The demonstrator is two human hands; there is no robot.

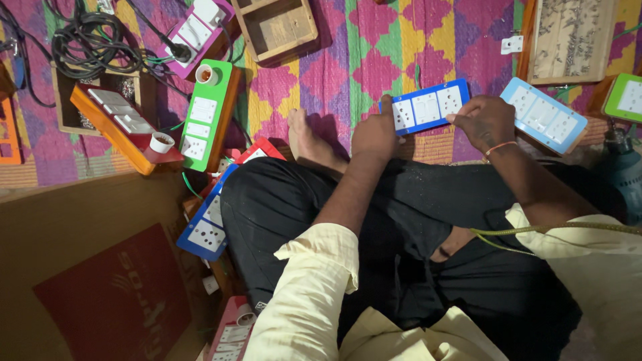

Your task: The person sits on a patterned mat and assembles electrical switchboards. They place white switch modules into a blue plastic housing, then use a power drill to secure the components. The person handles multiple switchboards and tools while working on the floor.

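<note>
A dark blue switch board point(428, 105) with white sockets and switches lies on the colourful mat in front of my crossed legs. My left hand point(376, 134) grips its left end, thumb up against the edge. My right hand point(485, 122) holds its right end, fingers pressing on the white socket plate. A bare foot point(309, 139) rests just left of my left hand.
A light blue board point(545, 115) lies right of my right hand, a green one point(626, 97) beyond it. Left are a green board point(207, 113), red and pink boards, another blue board point(208, 224) by my knee, wooden trays point(277, 28) and coiled black cable point(90, 40).
</note>
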